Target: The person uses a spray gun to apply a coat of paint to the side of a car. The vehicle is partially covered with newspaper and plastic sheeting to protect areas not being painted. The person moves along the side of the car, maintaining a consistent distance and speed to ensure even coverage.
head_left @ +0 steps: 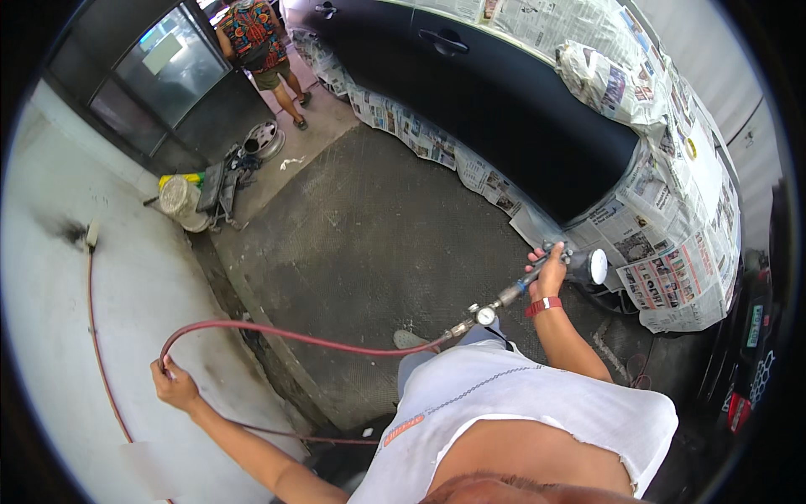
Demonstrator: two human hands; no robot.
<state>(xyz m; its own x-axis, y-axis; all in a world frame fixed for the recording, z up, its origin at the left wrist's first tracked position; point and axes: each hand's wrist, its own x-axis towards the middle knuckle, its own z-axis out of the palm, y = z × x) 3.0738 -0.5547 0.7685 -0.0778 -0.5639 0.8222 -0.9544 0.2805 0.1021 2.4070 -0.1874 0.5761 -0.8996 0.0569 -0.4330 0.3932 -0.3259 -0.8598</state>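
My right hand [550, 273] is closed round the handle of a spray gun [527, 281], whose dark cup with a white lid [598, 266] sticks out to the right. A round pressure gauge [485, 316] and metal fittings join the gun to a red air hose [327, 339]. That hose loops to the left, where my left hand [175, 385] grips it near the wall. Ahead of the gun is a car's matte black side [520, 109], with newspaper masking [672, 252] around its edges. The gun's nozzle and trigger are hard to make out.
A person [256, 50] stands by the dark glazed door [168, 76]. A wheel rim [265, 139], a bucket [180, 200] and other gear lie along the left wall [50, 277]. Another hose [94, 328] hangs there. At the right is another vehicle's dark rear [743, 353].
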